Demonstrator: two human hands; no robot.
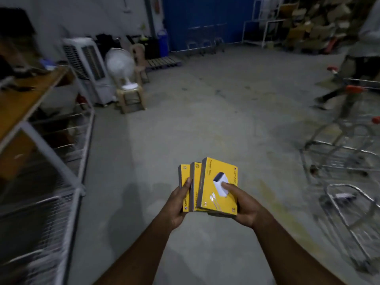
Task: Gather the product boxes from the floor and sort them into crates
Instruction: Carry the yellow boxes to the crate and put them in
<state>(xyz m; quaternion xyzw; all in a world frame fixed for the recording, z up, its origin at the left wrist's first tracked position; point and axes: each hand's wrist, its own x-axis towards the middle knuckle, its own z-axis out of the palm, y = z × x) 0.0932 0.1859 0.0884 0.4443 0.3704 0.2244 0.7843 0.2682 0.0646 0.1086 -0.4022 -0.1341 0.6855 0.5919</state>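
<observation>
Product boxes are the three flat yellow cardboard boxes [207, 188] fanned out in both hands low in the view at about 6 o'clock, held above the grey concrete floor [205, 112]. The front box, printed with a white charger, overlaps the middle one, which overlaps the left one.

The floor fills most of the view. Along 9 o'clock runs a white metal wire-shelf rack with a brown wooden top [41, 124]; what lies on it is too blurred to tell. At 3 o'clock stand silver wire shopping trolleys with red handles [347, 153]; the nearest one's lower deck holds a small pale object, too blurred to name. At 2 o'clock a person in a light top [362, 48] stands behind the trolleys. A blue wall panel [205, 21] sits at 12 o'clock, stacked brown cartons [312, 23] at 1 o'clock. At 10 o'clock are a white air cooler [86, 66] and a white table fan [121, 66] standing on a beige plastic stool [131, 97].

The left hand [178, 204] curls round the left box's edge, thumb on its face. The right hand [242, 204] grips the front box from the right, thumb pressed on the charger picture.
</observation>
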